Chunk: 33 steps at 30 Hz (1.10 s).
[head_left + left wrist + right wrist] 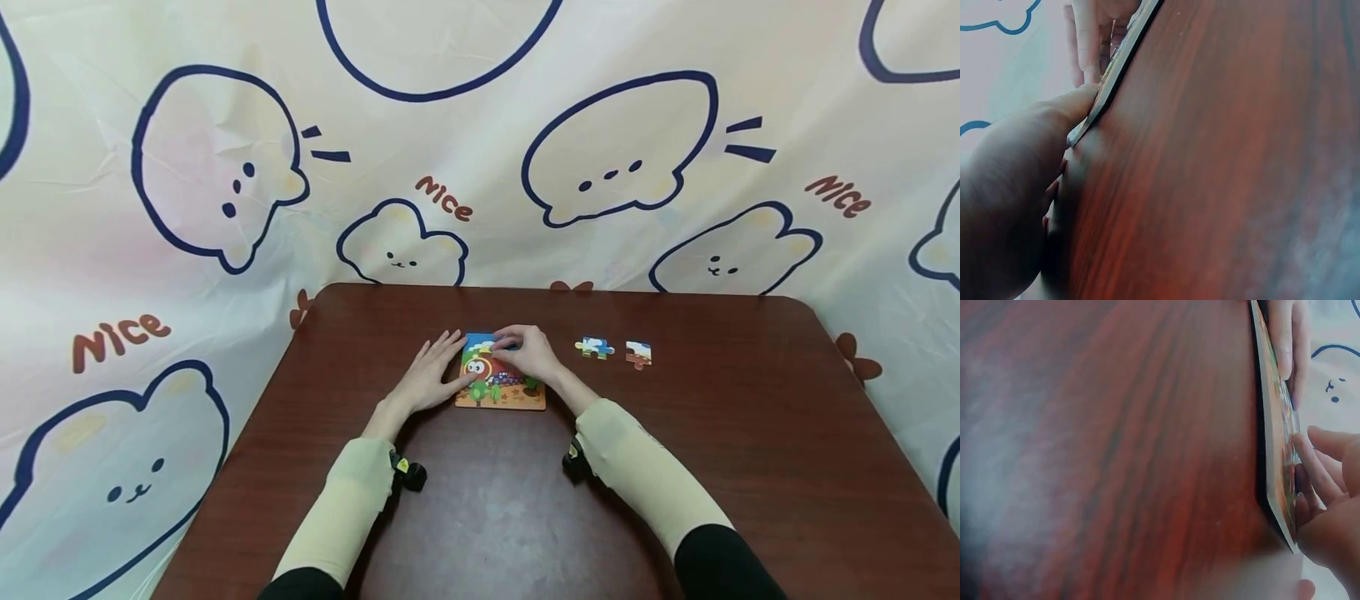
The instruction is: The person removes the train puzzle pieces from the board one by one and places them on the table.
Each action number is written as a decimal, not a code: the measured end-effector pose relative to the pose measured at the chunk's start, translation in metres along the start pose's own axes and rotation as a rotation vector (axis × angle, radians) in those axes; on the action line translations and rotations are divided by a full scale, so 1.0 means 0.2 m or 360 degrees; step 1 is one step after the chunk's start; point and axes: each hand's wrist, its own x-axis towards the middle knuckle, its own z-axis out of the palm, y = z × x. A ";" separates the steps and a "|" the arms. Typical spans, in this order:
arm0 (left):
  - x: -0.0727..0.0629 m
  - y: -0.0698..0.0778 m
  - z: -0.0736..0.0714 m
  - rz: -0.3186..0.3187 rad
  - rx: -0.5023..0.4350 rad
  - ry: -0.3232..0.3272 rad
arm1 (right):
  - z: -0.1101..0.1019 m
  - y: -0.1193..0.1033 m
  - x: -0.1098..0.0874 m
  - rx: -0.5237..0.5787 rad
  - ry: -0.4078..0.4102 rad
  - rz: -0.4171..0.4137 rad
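A colourful jigsaw puzzle board (517,398), showing a round-eyed cartoon figure and green plants, lies flat on the brown table. My left hand (426,379) rests at its left side, fingers extended along the edge and thumb on the picture; the left wrist view shows this thumb (1075,103) at the board's rim. Over the upper right part, my right hand (531,354) bends its fingers down onto the picture. In the right wrist view its fingertips (1297,442) meet the board's surface. I cannot tell whether they pinch a puzzle piece, as the hand covers that part.
Two loose puzzle pieces lie right of the board: a mostly blue one (595,347) and, beside it, a blue, white and brown one (638,355). The table (750,433) ends at a pale cloth backdrop (495,150) with cartoon outlines.
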 end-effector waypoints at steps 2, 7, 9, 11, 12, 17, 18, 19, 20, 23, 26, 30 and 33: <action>0.00 0.00 0.00 -0.0003 -0.0001 0.0005 | 0.00 -0.01 0.01 0.0059 -0.0012 0.0052; 0.00 0.00 0.00 -0.0012 0.0022 -0.0006 | 0.00 -0.04 0.02 0.0137 -0.0051 0.0175; 0.00 0.00 0.00 -0.0018 0.0027 -0.0010 | 0.00 -0.04 0.03 0.0146 -0.0058 0.0203; 0.00 0.00 0.00 -0.0022 0.0024 -0.0006 | 0.00 -0.05 0.02 0.0127 -0.0061 0.0204; 0.00 0.00 0.00 -0.0027 0.0016 -0.0005 | 0.01 -0.05 0.03 0.0109 -0.0059 0.0197; 0.00 0.00 0.00 -0.0015 -0.0001 0.0024 | 0.03 -0.04 0.03 0.0051 -0.0030 0.0176; 0.00 0.00 0.01 -0.0014 -0.0002 0.0025 | 0.03 -0.04 0.03 0.0057 -0.0023 0.0180; 0.00 0.00 0.01 -0.0012 -0.0003 0.0026 | 0.03 -0.04 0.02 0.0068 -0.0017 0.0181; 0.00 0.00 0.01 -0.0011 -0.0007 0.0027 | 0.03 -0.04 0.02 0.0079 -0.0011 0.0177; 0.00 0.00 0.01 -0.0010 -0.0020 0.0030 | 0.04 -0.03 0.02 0.0113 -0.0003 0.0159; 0.00 0.00 0.00 -0.0007 -0.0030 0.0035 | 0.03 -0.03 0.02 0.0139 -0.0003 0.0144; 0.00 0.00 0.01 -0.0005 -0.0024 0.0037 | 0.03 -0.03 0.02 0.0147 -0.0013 0.0139; 0.00 -0.01 0.01 -0.0005 -0.0021 0.0038 | 0.03 -0.02 0.02 0.0145 -0.0025 0.0135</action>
